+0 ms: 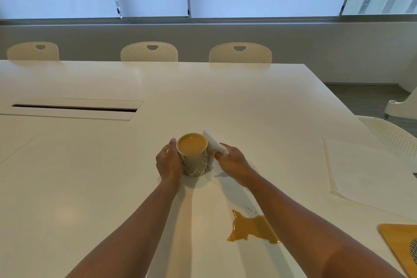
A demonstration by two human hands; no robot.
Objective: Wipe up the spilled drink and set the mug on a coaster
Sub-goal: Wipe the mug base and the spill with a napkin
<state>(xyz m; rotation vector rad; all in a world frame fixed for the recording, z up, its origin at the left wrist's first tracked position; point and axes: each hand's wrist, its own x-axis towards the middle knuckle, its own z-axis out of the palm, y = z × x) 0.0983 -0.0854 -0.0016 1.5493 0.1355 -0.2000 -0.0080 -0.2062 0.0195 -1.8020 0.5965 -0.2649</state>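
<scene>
A cream mug (195, 160) with a dark leaf pattern, nearly full of light brown drink, stands on the white table (90, 176). My left hand (168, 161) grips its left side, thumb up at the rim. My right hand (232, 162) holds a folded white cloth (214, 142) against the mug's right side. A brown-yellow puddle (250, 228) of spilled drink lies nearer to me, partly under my right forearm, with a few small drops just beyond it.
A white paper sheet (365, 169) lies at the right. A wooden board (399, 246) with a dark patterned disc on it shows at the lower right edge. A cable slot (74, 108) is at left. Chairs (149, 52) line the far side.
</scene>
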